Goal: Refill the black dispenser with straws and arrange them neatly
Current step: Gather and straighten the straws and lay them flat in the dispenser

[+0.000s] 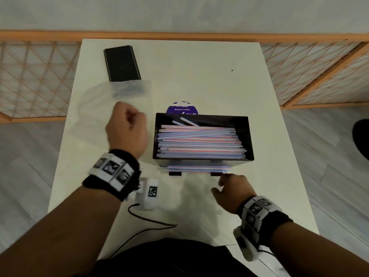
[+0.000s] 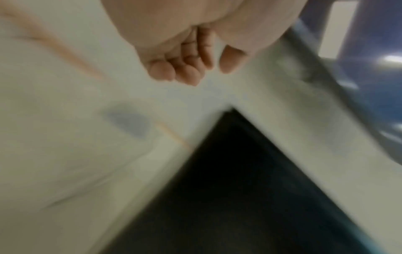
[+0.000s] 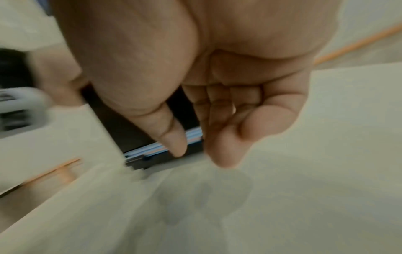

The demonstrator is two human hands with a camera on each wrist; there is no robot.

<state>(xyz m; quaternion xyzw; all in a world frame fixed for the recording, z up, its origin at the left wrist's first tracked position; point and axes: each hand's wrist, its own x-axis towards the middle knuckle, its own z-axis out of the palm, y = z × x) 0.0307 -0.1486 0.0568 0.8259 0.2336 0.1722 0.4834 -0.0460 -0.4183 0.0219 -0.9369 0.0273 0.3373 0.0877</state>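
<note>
The black dispenser [image 1: 250, 136] stands open-topped in the middle of the white table, packed with striped straws [image 1: 199, 140] lying lengthwise; two lean askew at the back. More straws [image 1: 199, 168] show in its front tray, also seen as straws [image 3: 152, 147] in the blurred right wrist view. My right hand [image 1: 225, 186] hovers at the tray's right front corner, fingers relaxed and holding nothing; thumb and fingers of this hand [image 3: 200, 156] hang just before the tray. My left hand [image 1: 127, 124] is a fist left of the dispenser; its curled fingers [image 2: 185, 68] show nothing held.
The dispenser's black lid [image 1: 121, 62] lies at the table's far left, partly under a clear plastic bag [image 1: 129, 92]. A purple round label [image 1: 182, 108] sits behind the dispenser. A wooden lattice rail [image 1: 40, 76] runs behind the table. A black cable [image 1: 149, 222] trails near the front edge.
</note>
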